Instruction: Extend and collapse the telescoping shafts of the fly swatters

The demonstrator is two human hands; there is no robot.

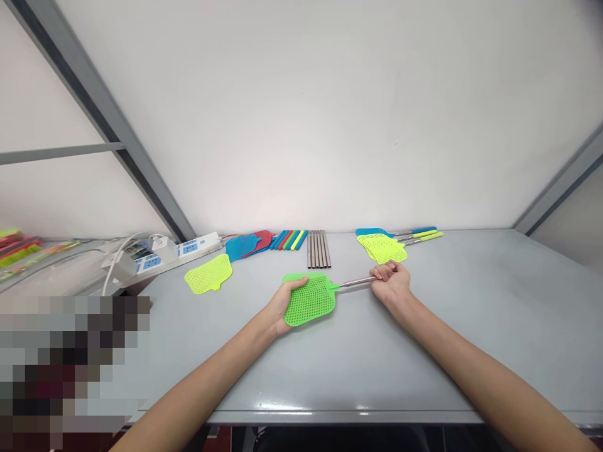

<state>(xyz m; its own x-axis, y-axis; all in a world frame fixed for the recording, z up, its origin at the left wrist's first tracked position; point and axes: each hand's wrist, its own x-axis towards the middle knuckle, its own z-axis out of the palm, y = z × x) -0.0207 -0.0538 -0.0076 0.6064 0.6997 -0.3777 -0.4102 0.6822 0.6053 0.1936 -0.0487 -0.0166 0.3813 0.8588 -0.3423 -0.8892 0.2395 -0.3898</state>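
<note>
Between my hands, above the grey table, is a green fly swatter head joined to a metal rod. My left hand grips the head's left edge, thumb on top and fingers underneath. My right hand is closed around the rod's far end, which its fingers hide. Just behind that hand lie swatters with handles fitted: a blue one and yellow ones. Behind the green head, several bare metal rods lie side by side, next to a row of coloured handle grips.
A loose yellow swatter head lies left, near blue heads and a red head. A white power strip with plugs and cables runs along the left. A white wall stands behind; grey frame posts rise at the sides.
</note>
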